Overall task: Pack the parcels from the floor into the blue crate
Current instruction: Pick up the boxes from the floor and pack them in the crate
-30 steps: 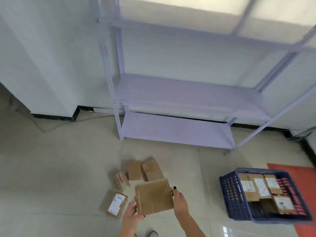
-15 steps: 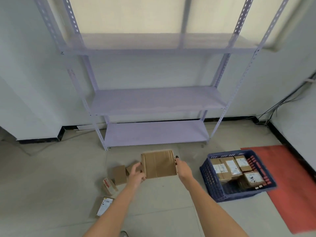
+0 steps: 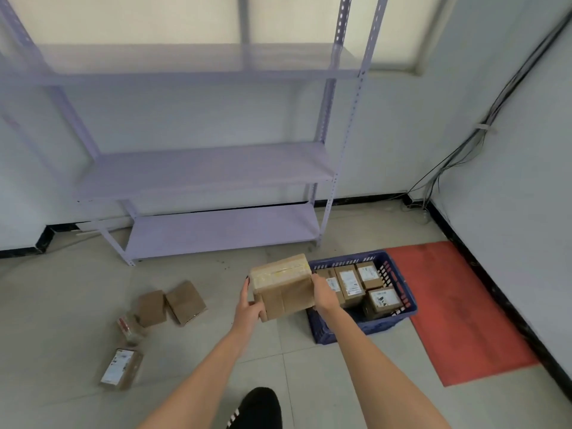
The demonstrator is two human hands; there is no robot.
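Note:
A taped brown cardboard parcel (image 3: pixel 283 286) is in the air just left of the blue crate (image 3: pixel 399 315), overlapping its left rim. My left hand (image 3: pixel 249 306) grips the parcel's left side and my right hand (image 3: pixel 323 294) grips its right side. The crate stands on the floor and holds several brown parcels with white labels (image 3: pixel 351 284). On the floor to the left lie two plain brown parcels (image 3: pixel 171 301), a small one with a red mark (image 3: pixel 127 326) and one with a white label (image 3: pixel 120 368).
A pale purple metal shelf rack (image 3: pixel 216 171) stands against the wall behind. A red mat (image 3: pixel 458 308) lies right of the crate. Cables (image 3: pixel 464 150) run down the right corner. My black shoe (image 3: pixel 257 408) shows at the bottom.
Both hands have carried the parcel up from the floor pile and to the right, up to the crate's left rim. The view has swung right and upward.

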